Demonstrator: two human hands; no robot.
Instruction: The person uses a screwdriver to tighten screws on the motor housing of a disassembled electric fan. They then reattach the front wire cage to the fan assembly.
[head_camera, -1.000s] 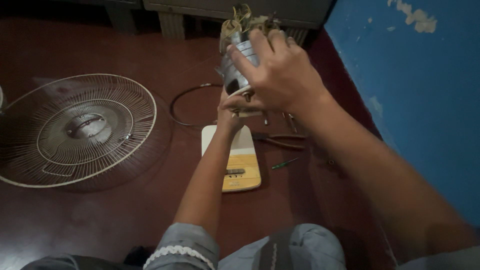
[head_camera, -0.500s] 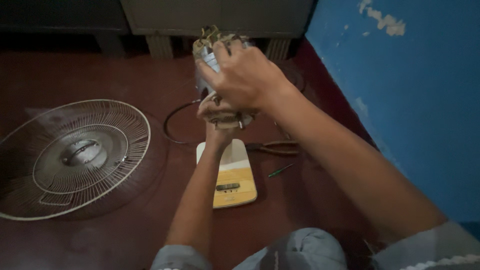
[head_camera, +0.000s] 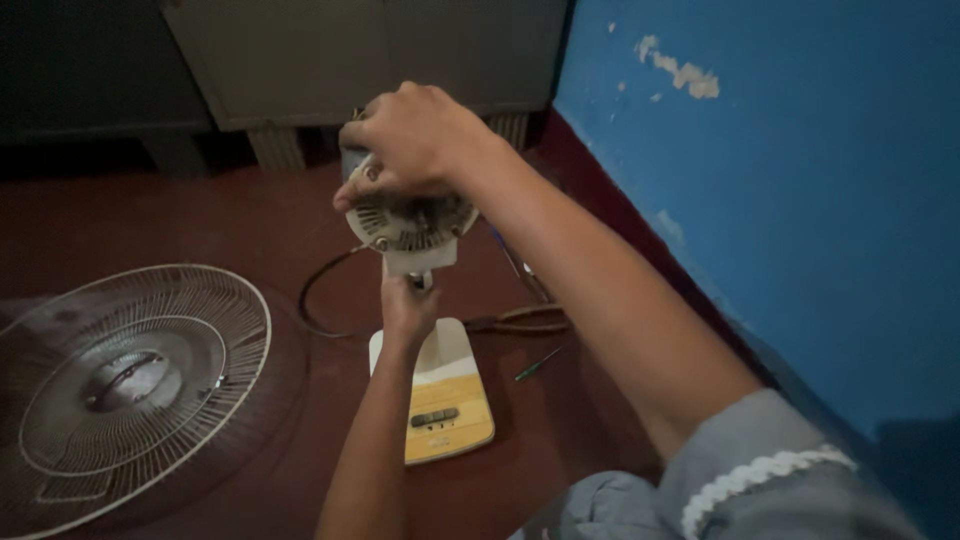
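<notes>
Far to the left of both hands, one round wire fan guard (head_camera: 120, 385) lies flat on the dark red floor (head_camera: 230, 230), well apart from the work. Between it and the hands, a single dark power cord (head_camera: 312, 295) curls in a loop on the floor.

The left hand (head_camera: 408, 308) reaches up from below and is closed around the neck (head_camera: 412, 266) of the fan, just under the motor housing. Directly below that hand sits the fan base (head_camera: 442, 400), one cream and yellow block flat on the floor, with a dark row of buttons on its yellow face; small dark marks sit under the buttons, too small to make out.

Above the left hand, the right hand (head_camera: 415, 135) is clamped over the top of the motor housing (head_camera: 410, 220), fingers curled down over its rim. The housing is round, pale and vented, its open dusty face turned toward the camera, held up on the neck above the base. The right forearm crosses the view from the lower right and hides the floor behind it.

Just right of the left hand, one pair of pliers (head_camera: 520, 320) lies on the floor, and below them one small green-handled screwdriver (head_camera: 537, 364). Behind the hands stands a grey cabinet (head_camera: 380, 50). To the right rises a blue wall (head_camera: 800, 200) with patches of chipped paint.
</notes>
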